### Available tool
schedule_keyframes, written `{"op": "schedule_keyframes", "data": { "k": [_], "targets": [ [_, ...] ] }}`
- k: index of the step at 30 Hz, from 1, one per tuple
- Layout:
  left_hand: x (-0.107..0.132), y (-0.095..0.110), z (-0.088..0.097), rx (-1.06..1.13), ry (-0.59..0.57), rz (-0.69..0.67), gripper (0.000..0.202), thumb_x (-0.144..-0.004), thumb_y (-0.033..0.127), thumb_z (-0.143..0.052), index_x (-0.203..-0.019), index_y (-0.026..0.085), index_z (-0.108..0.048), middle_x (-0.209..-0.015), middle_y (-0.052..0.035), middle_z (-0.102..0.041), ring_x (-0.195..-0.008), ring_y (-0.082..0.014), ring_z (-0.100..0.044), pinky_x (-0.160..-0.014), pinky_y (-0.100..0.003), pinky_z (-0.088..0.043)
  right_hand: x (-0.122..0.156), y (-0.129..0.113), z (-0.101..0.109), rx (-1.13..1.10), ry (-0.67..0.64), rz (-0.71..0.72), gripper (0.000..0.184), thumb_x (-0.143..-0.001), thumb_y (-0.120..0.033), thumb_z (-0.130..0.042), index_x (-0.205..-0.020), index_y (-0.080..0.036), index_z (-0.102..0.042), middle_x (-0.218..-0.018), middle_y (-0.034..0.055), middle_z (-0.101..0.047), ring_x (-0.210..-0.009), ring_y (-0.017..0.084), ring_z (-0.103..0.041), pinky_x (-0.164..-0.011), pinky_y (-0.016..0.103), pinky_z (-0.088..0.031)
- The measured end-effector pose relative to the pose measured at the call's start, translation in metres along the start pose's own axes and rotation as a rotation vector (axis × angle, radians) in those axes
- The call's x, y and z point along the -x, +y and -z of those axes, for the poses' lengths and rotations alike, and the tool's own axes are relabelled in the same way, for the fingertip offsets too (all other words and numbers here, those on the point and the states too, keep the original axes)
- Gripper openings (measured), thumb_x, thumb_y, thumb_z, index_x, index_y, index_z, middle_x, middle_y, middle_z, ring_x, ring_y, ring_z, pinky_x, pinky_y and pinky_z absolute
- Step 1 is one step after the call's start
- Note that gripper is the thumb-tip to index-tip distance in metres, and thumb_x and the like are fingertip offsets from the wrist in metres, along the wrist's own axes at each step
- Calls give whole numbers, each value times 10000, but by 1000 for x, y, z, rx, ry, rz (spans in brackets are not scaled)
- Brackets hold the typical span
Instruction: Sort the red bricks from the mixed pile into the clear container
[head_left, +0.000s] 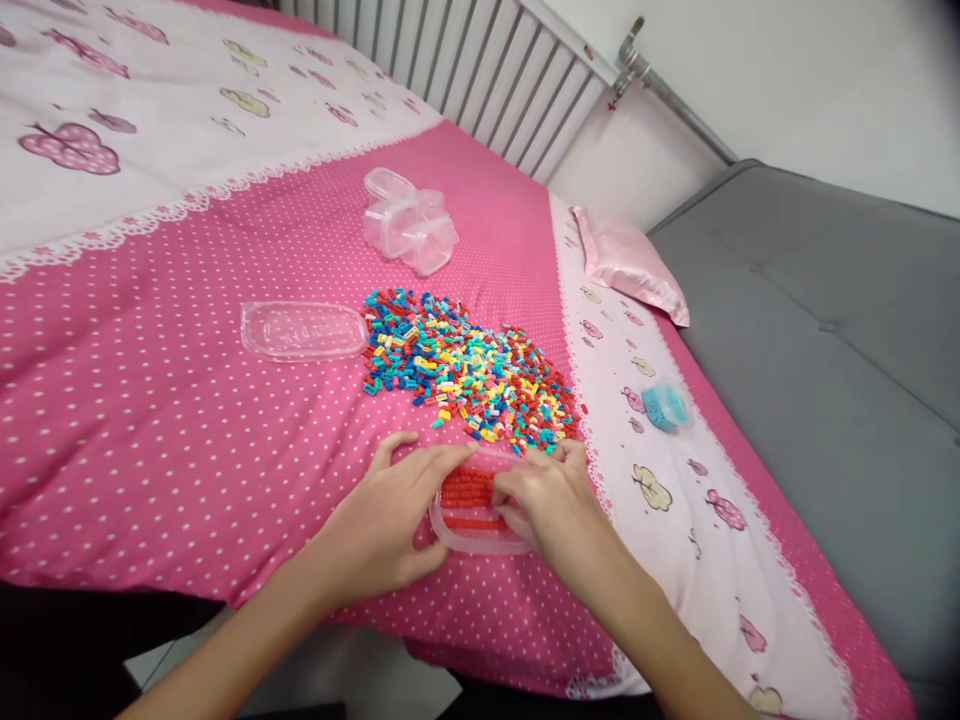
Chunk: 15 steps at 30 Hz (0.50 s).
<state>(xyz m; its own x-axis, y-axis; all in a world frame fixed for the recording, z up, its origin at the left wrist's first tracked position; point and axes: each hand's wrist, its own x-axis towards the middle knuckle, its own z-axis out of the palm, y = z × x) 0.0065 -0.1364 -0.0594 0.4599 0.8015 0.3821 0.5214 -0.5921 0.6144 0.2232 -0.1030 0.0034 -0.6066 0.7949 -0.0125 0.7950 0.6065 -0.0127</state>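
Observation:
A clear plastic container [480, 545] sits near the bed's front edge, with red toy bricks [466, 490] lined up in rows inside. My left hand [394, 520] steadies it from the left, thumb at the near side and index finger along the far rim. Over the container's right part is my right hand [551, 500], its fingers pinched together down at the red bricks; what lies between the fingertips is hidden. Just beyond the container spreads a pile of small multicoloured bricks [472, 370].
A clear lid [304, 332] lies left of the pile. Several clear containers [412, 225] are heaped behind it. At the right stands a container of blue pieces [665, 407]. A pink pillow [630, 262] rests by the grey headboard [832, 370].

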Motion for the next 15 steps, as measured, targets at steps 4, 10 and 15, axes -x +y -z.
{"op": "schedule_keyframes", "data": {
  "k": [4,10,15],
  "targets": [
    [0,0,0,4,1,-5,811,-727,133,-551,-1486,240,-285,-1409,-81,-610,-1259,-283,-596,-1186,-512,-191,-3,1,0,-18,-14,-4,207,-858,-164,-748,-679,-250,-689,-658,-82,-726,-726,152,-569,-800,377,-172],
    [-2,1,1,12,1,-6,795,-732,128,-541,-1479,230,-288,-1416,-76,-607,-1263,-267,-590,-1181,-491,-169,-3,-2,-2,17,-9,-18,211,-858,-175,-760,-674,-244,-684,-659,-62,-712,-727,161,-566,-789,376,-174],
    [-3,1,1,15,5,-15,808,-727,122,-543,-1483,228,-277,-1421,-76,-605,-1265,-265,-590,-1172,-488,-176,-4,-4,0,22,2,-23,221,-865,-178,-766,-670,-246,-687,-647,-65,-715,-718,158,-559,-780,373,-170]
  ]
}}
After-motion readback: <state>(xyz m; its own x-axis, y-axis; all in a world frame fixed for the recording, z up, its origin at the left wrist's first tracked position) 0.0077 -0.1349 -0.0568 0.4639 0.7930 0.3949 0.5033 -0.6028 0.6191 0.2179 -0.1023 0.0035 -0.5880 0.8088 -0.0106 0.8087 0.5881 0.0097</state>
